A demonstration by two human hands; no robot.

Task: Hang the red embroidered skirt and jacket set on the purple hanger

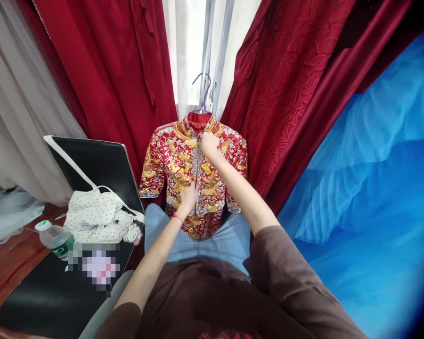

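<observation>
A red jacket (178, 157) with dense gold and silver embroidery hangs upright in front of me on a thin purple hanger (205, 92). Its front opening runs down the middle, with a narrow gap showing between the two edges. My right hand (209, 143) is closed on that opening just below the stand collar, and it hides the cloth under the fingers. Lower down, my left hand (189, 194) pinches the front edge near the jacket's waist. Beneath the hem shows a matching embroidered red skirt (214, 225), between my knees.
To the left stands a black chair (95, 162) bearing a white dotted bag (92, 212), a plastic bottle (54, 238) and a blurred item. Red garments (118, 61) hang behind the jacket on both sides. A blue tulle dress (367, 188) fills the right side.
</observation>
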